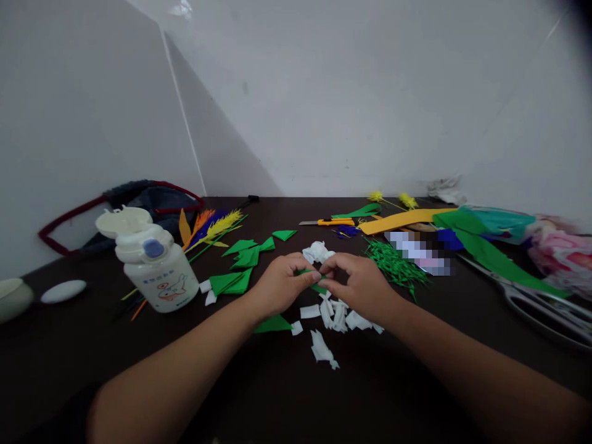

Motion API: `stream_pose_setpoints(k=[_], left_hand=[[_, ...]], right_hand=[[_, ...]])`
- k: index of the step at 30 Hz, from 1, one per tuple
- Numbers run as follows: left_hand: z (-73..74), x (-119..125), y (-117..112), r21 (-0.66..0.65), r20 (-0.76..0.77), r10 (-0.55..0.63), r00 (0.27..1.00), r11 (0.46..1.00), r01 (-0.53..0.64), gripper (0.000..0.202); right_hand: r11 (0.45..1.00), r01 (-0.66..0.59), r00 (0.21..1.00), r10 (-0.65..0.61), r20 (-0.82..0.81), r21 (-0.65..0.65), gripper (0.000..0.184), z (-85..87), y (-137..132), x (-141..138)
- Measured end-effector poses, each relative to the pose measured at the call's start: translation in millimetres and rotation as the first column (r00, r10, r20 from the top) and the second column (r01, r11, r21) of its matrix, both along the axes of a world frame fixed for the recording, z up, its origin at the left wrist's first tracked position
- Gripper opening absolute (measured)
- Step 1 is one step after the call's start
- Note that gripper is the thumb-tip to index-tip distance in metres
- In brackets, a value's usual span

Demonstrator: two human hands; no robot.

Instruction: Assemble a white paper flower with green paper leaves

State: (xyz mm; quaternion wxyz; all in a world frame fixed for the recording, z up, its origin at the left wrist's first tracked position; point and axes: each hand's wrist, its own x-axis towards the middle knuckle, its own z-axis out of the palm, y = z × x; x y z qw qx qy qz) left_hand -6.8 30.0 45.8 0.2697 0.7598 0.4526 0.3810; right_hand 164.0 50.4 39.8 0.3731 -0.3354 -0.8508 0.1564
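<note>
My left hand (pixel 282 283) and my right hand (pixel 354 283) meet over the middle of the table, thumbs and fingertips pinched together. Between them is a small piece of green crepe paper (pixel 318 287), mostly covered by the fingers. Crumpled white paper (pixel 318 251) lies just beyond the fingertips. Under and in front of my right hand are torn white paper scraps (pixel 339 316), with one twisted scrap (pixel 322 349) nearer to me. Folded green paper pieces (pixel 234 282) lie left of my left hand, and another green piece (pixel 274 324) is partly beneath that wrist.
A white bottle (pixel 161 271) with its lid up stands at left, beside yellow and orange paper stalks (pixel 219 227). A utility knife (pixel 330 222) with its blade out lies at the back. Right are shredded green paper (pixel 398 269), an orange strip (pixel 402 219) and large scissors (pixel 531 302).
</note>
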Motion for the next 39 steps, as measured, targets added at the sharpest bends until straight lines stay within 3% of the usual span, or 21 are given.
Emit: stream_pose_setpoints(k=[6, 11, 18, 21, 26, 31, 39], left_hand=[[0.6, -1.6, 1.5, 0.024, 0.014, 0.084, 0.996, 0.996, -0.084, 0.018], [-0.7, -1.1, 2.1, 0.058, -0.010, 0.087, 0.996, 0.995, -0.086, 0.017], [-2.1, -0.1, 0.7, -0.003, 0.001, 0.070, 0.998, 0.998, -0.070, 0.014], [-2.3, 0.8, 0.1, -0.033, -0.008, 0.083, 0.996, 0.996, -0.084, 0.011], [-0.9, 1.4, -0.1, -0.009, -0.063, 0.096, 0.993, 0.995, -0.096, 0.009], [2.1, 1.2, -2.1, 0.013, -0.097, 0.057, 0.994, 0.998, -0.056, 0.010], [1.7, 2.0, -3.2, 0.032, -0.061, -0.036, 0.997, 0.999, 0.038, 0.013]], right_hand=[[0.998, -0.059, 0.997, 0.060, -0.042, 0.019, 0.022, -1.0, 3.3, 3.3], [0.990, -0.076, 0.992, 0.087, -0.088, 0.120, 0.020, -4.5, 4.9, 1.8], [0.937, -0.024, 0.997, -0.006, 0.083, 0.347, 0.020, -8.7, 3.7, -0.4], [0.924, -0.010, 0.986, -0.055, 0.158, 0.381, 0.019, -6.6, 1.3, 0.7], [0.938, 0.021, 0.974, -0.098, 0.206, 0.346, 0.013, -4.6, -0.6, 1.0], [0.970, 0.043, 0.988, -0.077, 0.136, 0.238, 0.005, -3.3, -0.3, -0.7], [0.996, 0.065, 0.997, -0.067, 0.043, 0.054, 0.008, 0.7, -2.0, -3.2]])
